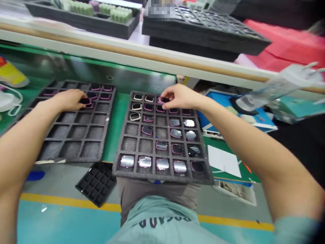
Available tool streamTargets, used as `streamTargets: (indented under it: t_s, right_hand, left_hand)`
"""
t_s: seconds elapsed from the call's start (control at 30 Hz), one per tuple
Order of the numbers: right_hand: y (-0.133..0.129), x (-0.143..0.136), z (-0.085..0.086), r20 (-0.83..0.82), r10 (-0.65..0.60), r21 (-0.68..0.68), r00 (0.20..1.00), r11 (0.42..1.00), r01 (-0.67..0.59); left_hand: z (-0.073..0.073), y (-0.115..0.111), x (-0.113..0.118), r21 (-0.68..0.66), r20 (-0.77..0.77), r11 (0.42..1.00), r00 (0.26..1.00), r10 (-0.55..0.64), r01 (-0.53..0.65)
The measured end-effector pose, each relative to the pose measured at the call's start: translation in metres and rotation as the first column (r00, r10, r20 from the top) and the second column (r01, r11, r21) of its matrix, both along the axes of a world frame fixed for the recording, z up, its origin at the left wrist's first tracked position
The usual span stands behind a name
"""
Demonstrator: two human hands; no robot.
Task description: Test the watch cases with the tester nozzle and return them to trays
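Note:
My left hand (72,100) is over the left foam tray (109,118), its fingers closed on a dark, pink-rimmed watch case (85,101) beside other cases in the upper rows. At the back of the right foam tray (118,166), my right hand (177,96) pinches another pink-rimmed watch case (164,100) between thumb and fingers. White-rimmed watch cases (135,116) fill the near-left corner of its upper rows. Farther down, several pink-rimmed cases (162,164) have shiny, reflective faces. Part of the left tray is hidden behind my left arm.
A shelf edge (152,51) runs across behind the trays, bearing black trays (203,34). A clear bottle (266,88) stands on a blue tray (266,127) at right. White paper (223,161) lies nearby. Below, a black compartment tray (98,184) sits low, near the floor.

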State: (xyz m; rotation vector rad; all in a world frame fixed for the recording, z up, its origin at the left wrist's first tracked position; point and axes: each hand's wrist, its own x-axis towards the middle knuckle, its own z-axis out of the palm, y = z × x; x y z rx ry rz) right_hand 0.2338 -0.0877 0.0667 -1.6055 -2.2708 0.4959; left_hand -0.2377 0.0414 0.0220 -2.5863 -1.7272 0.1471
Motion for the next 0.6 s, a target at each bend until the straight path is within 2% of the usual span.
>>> streamTargets:
  t_s: [0.1, 0.2, 0.33, 0.43, 0.5, 0.6]
  right_hand:
    - [-0.044, 0.037, -0.014, 0.098, -0.065, -0.068, 0.993, 0.995, 0.072]
    - [-0.061, 0.042, -0.039, 0.127, -0.108, -0.083, 0.986, 0.989, 0.119]
    - [-0.04, 0.022, -0.067, 0.135, -0.057, -0.027, 0.989, 0.998, 0.061]
    - [-0.02, 0.009, -0.081, 0.146, -0.009, -0.072, 0.989, 0.997, 0.019]
    - [-0.015, 0.006, -0.085, 0.13, 0.019, -0.088, 0.991, 0.996, -0.007]
    - [-0.024, 0.01, -0.084, 0.089, 0.052, -0.057, 0.995, 0.997, -0.047]
  left_hand:
    - [-0.004, 0.011, 0.008, -0.008, -0.03, 0.998, 0.998, -0.055, 0.055]
    - [-0.001, 0.009, 0.009, 0.007, -0.061, 0.998, 0.996, -0.069, 0.07]
    - [0.009, 0.006, 0.009, 0.021, -0.105, 0.999, 0.993, -0.048, 0.05]
    - [0.011, 0.005, 0.015, 0.005, -0.135, 0.999, 0.99, -0.033, 0.034]
    - [0.01, 0.005, 0.019, -0.003, -0.146, 1.0, 0.989, -0.009, 0.009]
    - [0.011, 0.004, 0.022, 0.002, -0.13, 1.0, 0.991, 0.026, -0.026]
